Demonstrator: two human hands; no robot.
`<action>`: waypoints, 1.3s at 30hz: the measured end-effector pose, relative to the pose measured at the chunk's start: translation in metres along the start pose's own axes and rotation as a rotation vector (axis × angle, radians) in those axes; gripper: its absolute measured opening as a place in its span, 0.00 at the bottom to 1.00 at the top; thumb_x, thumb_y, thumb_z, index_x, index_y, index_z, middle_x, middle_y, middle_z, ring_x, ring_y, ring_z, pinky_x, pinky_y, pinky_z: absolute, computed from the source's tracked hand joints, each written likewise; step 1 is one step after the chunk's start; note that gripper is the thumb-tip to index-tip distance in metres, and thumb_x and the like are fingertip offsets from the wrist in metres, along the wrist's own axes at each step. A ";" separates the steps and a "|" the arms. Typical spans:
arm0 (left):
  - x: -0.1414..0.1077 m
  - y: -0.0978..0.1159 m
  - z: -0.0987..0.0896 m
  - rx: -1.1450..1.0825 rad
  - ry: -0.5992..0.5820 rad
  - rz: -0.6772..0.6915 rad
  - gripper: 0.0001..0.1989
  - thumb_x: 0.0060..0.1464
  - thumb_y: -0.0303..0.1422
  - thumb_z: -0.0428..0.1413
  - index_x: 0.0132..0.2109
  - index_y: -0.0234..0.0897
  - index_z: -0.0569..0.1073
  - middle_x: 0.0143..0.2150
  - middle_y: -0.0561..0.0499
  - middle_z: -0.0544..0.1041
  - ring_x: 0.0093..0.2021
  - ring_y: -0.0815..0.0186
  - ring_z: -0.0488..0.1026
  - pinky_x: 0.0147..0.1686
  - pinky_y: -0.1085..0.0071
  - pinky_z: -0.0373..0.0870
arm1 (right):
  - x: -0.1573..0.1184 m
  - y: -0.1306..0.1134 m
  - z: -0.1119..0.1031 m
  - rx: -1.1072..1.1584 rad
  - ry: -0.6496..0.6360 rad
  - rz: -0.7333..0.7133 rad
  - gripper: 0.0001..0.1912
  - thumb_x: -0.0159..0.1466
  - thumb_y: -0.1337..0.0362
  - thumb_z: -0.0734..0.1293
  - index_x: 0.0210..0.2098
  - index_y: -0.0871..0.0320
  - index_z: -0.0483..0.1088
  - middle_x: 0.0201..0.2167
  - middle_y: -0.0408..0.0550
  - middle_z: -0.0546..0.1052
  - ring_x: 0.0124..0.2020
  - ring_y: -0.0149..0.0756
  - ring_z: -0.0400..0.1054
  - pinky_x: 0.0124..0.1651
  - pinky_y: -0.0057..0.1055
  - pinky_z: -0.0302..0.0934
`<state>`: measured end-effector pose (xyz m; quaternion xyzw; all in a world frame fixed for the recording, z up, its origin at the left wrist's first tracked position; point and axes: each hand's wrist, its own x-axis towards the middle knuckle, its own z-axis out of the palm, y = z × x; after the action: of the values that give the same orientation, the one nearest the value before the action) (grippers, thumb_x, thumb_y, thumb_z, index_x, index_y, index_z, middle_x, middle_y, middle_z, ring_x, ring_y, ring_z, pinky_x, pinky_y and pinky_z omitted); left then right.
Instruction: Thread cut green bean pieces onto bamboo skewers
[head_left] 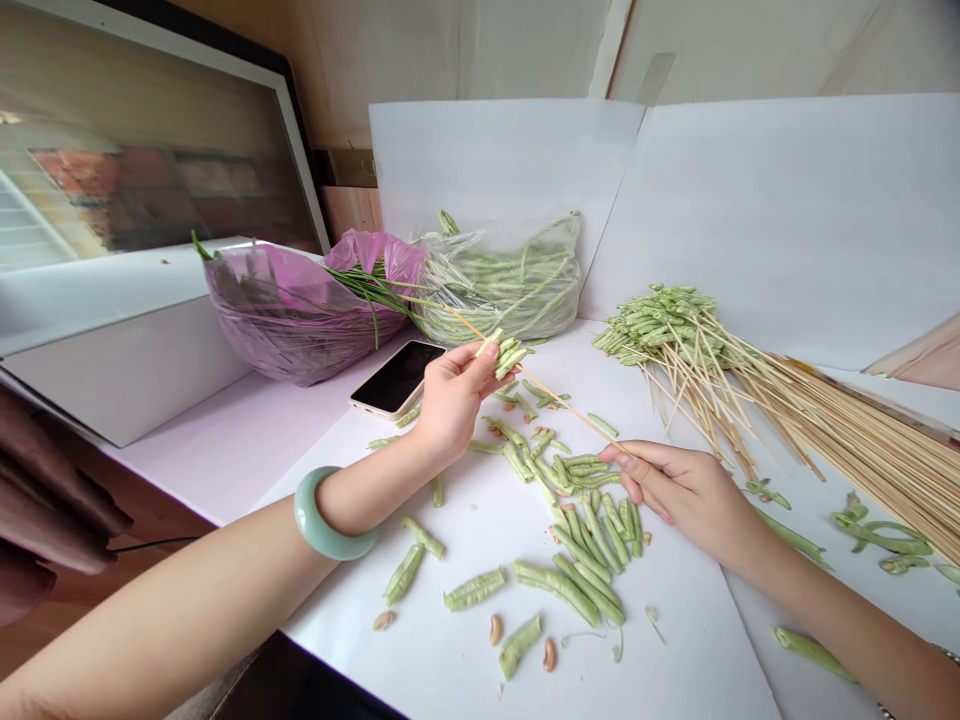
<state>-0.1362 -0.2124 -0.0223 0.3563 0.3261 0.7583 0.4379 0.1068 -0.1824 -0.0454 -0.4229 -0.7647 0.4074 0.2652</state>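
Above the middle of the table, my left hand pinches several short green bean pieces threaded on a thin wooden skewer. The skewer's bare tip pokes out past them to the upper left. My right hand is closed on the skewer's other end, lower and to the right. Cut bean pieces lie loosely on the white sheet below and between my hands, with a few brown seeds among them. A pale green bangle circles my left wrist.
Filled skewers are piled at the right beside a long bundle of bare skewers. Behind stand a clear bag of long beans and a purple bag. A phone lies left of my left hand.
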 end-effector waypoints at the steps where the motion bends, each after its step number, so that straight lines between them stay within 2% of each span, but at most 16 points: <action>1: 0.000 0.001 0.000 0.006 0.001 0.002 0.12 0.45 0.37 0.65 0.28 0.31 0.75 0.25 0.54 0.71 0.31 0.70 0.73 0.42 0.68 0.74 | 0.000 -0.001 0.000 0.014 0.000 0.000 0.23 0.60 0.46 0.64 0.37 0.61 0.76 0.18 0.40 0.67 0.14 0.26 0.51 0.19 0.28 0.53; 5: 0.004 0.006 -0.001 0.015 0.014 -0.033 0.14 0.43 0.37 0.66 0.26 0.31 0.73 0.21 0.57 0.66 0.25 0.72 0.70 0.40 0.67 0.74 | 0.002 -0.006 -0.004 0.070 0.011 0.000 0.25 0.57 0.43 0.67 0.35 0.60 0.77 0.17 0.42 0.69 0.14 0.25 0.53 0.19 0.28 0.54; 8: 0.008 0.009 -0.004 0.032 0.044 -0.070 0.17 0.44 0.40 0.66 0.24 0.33 0.69 0.19 0.59 0.62 0.22 0.73 0.68 0.36 0.68 0.73 | 0.004 -0.007 -0.011 0.121 0.068 -0.004 0.26 0.52 0.41 0.70 0.33 0.60 0.78 0.17 0.43 0.70 0.13 0.25 0.55 0.18 0.28 0.54; 11: 0.013 0.016 -0.008 0.118 0.078 -0.122 0.16 0.49 0.43 0.60 0.28 0.33 0.71 0.23 0.54 0.68 0.25 0.69 0.71 0.32 0.69 0.72 | 0.007 -0.007 -0.022 0.183 0.171 -0.018 0.23 0.50 0.44 0.73 0.33 0.58 0.78 0.19 0.43 0.71 0.14 0.26 0.56 0.19 0.29 0.55; 14: 0.017 0.025 -0.012 0.398 0.074 -0.149 0.08 0.49 0.35 0.58 0.30 0.34 0.73 0.27 0.50 0.73 0.25 0.67 0.71 0.26 0.71 0.67 | 0.008 -0.009 -0.035 0.254 0.255 -0.029 0.19 0.49 0.49 0.76 0.32 0.57 0.78 0.20 0.44 0.72 0.15 0.27 0.57 0.19 0.29 0.55; 16: 0.019 0.033 -0.015 0.699 0.027 -0.105 0.01 0.44 0.28 0.58 0.28 0.35 0.74 0.24 0.52 0.73 0.22 0.69 0.67 0.22 0.73 0.61 | 0.009 -0.011 -0.044 0.310 0.284 -0.036 0.18 0.47 0.52 0.77 0.31 0.57 0.78 0.20 0.44 0.71 0.15 0.27 0.57 0.19 0.30 0.55; 18: 0.019 0.040 -0.018 0.968 -0.097 -0.066 0.03 0.40 0.25 0.57 0.23 0.36 0.75 0.18 0.54 0.71 0.19 0.70 0.64 0.20 0.75 0.56 | 0.011 -0.014 -0.052 0.360 0.304 -0.041 0.16 0.44 0.55 0.78 0.30 0.57 0.78 0.19 0.43 0.71 0.16 0.27 0.57 0.19 0.30 0.55; 20: 0.019 0.044 -0.020 1.119 -0.332 -0.074 0.06 0.38 0.24 0.59 0.19 0.37 0.76 0.16 0.55 0.72 0.18 0.70 0.65 0.19 0.76 0.56 | 0.012 -0.017 -0.060 0.394 0.320 -0.035 0.15 0.43 0.58 0.78 0.29 0.57 0.78 0.19 0.45 0.72 0.17 0.28 0.59 0.20 0.30 0.57; 22: 0.018 0.046 -0.021 1.160 -0.606 -0.094 0.05 0.35 0.25 0.62 0.19 0.40 0.77 0.17 0.55 0.74 0.19 0.69 0.69 0.20 0.77 0.58 | 0.013 -0.018 -0.067 0.416 0.340 -0.021 0.14 0.43 0.61 0.78 0.30 0.58 0.79 0.21 0.47 0.73 0.20 0.30 0.61 0.21 0.29 0.58; 24: 0.016 0.046 -0.022 1.162 -0.803 -0.100 0.07 0.30 0.24 0.65 0.21 0.42 0.79 0.19 0.56 0.76 0.20 0.68 0.71 0.21 0.78 0.61 | 0.013 -0.017 -0.073 0.432 0.364 -0.007 0.14 0.44 0.62 0.77 0.31 0.58 0.79 0.23 0.50 0.75 0.23 0.32 0.64 0.23 0.29 0.60; 27: 0.016 0.045 -0.022 1.230 -0.880 -0.083 0.13 0.28 0.20 0.63 0.23 0.43 0.81 0.20 0.55 0.78 0.22 0.67 0.73 0.23 0.78 0.63 | 0.012 -0.016 -0.081 0.442 0.382 0.011 0.14 0.45 0.63 0.76 0.32 0.59 0.79 0.26 0.53 0.76 0.27 0.35 0.67 0.25 0.31 0.63; 30: 0.017 0.044 -0.024 1.280 -0.806 -0.038 0.14 0.32 0.17 0.59 0.23 0.43 0.80 0.20 0.55 0.78 0.22 0.67 0.73 0.24 0.78 0.63 | 0.011 -0.015 -0.085 0.437 0.373 0.026 0.14 0.45 0.64 0.76 0.33 0.59 0.79 0.27 0.53 0.75 0.28 0.36 0.67 0.26 0.32 0.64; 32: 0.019 0.044 -0.026 1.245 -0.653 0.010 0.13 0.33 0.18 0.59 0.22 0.42 0.80 0.20 0.54 0.78 0.22 0.67 0.72 0.23 0.77 0.62 | 0.013 -0.013 -0.087 0.433 0.377 0.031 0.15 0.44 0.64 0.76 0.32 0.59 0.79 0.25 0.51 0.74 0.27 0.36 0.66 0.25 0.32 0.64; 34: 0.021 0.043 -0.027 1.178 -0.450 0.034 0.10 0.34 0.20 0.59 0.23 0.40 0.79 0.21 0.53 0.77 0.22 0.67 0.71 0.23 0.76 0.61 | 0.015 -0.010 -0.088 0.429 0.393 0.040 0.16 0.42 0.63 0.77 0.32 0.58 0.80 0.23 0.49 0.72 0.26 0.35 0.65 0.24 0.31 0.63; 37: 0.024 0.041 -0.027 0.978 -0.199 0.006 0.05 0.39 0.23 0.59 0.25 0.37 0.78 0.22 0.52 0.76 0.23 0.68 0.69 0.25 0.75 0.62 | 0.018 -0.005 -0.088 0.423 0.434 0.046 0.17 0.40 0.64 0.78 0.31 0.59 0.79 0.22 0.48 0.71 0.24 0.32 0.63 0.23 0.30 0.61; 39: 0.025 0.040 -0.025 0.751 -0.109 -0.027 0.02 0.42 0.25 0.59 0.26 0.35 0.75 0.23 0.52 0.74 0.24 0.69 0.68 0.28 0.74 0.64 | 0.019 -0.004 -0.087 0.417 0.465 0.028 0.17 0.39 0.65 0.79 0.30 0.59 0.79 0.22 0.47 0.71 0.24 0.32 0.62 0.23 0.31 0.61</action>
<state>-0.1831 -0.2103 0.0029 0.5274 0.5623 0.5600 0.3035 0.1608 -0.1325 0.0047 -0.4521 -0.5775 0.4513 0.5084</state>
